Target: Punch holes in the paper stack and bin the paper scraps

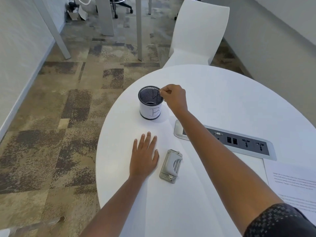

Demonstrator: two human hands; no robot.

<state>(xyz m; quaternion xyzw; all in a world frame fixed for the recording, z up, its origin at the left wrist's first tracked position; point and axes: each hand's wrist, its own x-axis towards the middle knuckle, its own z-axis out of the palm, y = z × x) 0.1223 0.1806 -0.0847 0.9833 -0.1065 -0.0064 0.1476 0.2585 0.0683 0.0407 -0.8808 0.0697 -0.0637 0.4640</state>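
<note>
A small black mesh bin (150,103) wrapped in white paper marked "B" stands on the round white table (222,93). My right hand (174,98) hovers at the bin's right rim with fingertips pinched together; whether a scrap is between them I cannot tell. My left hand (145,154) lies flat on the table, fingers spread, holding nothing. A grey hole punch (171,165) lies just right of my left hand. Printed paper sheets (294,185) lie at the right edge of the table.
A recessed power and data socket panel (239,141) is set in the table right of the punch. A white chair (198,31) stands behind the table. Patterned carpet (68,117) and table legs lie to the left and beyond.
</note>
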